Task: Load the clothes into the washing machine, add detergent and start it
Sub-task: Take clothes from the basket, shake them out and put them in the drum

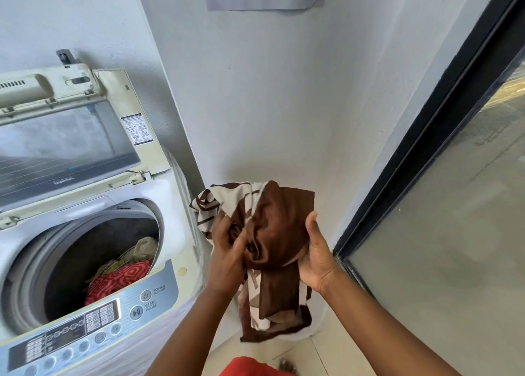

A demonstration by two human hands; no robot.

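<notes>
The washing machine (93,262) is seen at about eight o'clock in the view, its lid (71,139) raised and leaning back toward the wall (270,91). Inside the drum (71,262), a red patterned garment (116,279) and a pale cloth (146,246) are already lying, so the loading step is judged to be partly done. To the right, at about three o'clock, a dark-framed glass door (440,205) is seen. A brown and cream garment (270,242) is held bunched up just right of the machine, at about five o'clock from the drum opening, with its loose end hanging down toward the floor (335,353). The cloth is gripped from the left side by the left hand (227,259), whose fingers are curled into the folds; it is cupped from the right by the right hand (315,259), whose grip is closed around the bunched fabric with the thumb up against it. Below the drum, the control panel (93,324) is untouched, with the start/pause button (136,312) at its right end. The next move is judged to call for the bundle to be carried toward nine o'clock, over the rim, and released into the drum, with the hanging tail gathered in. No detergent is seen.
</notes>
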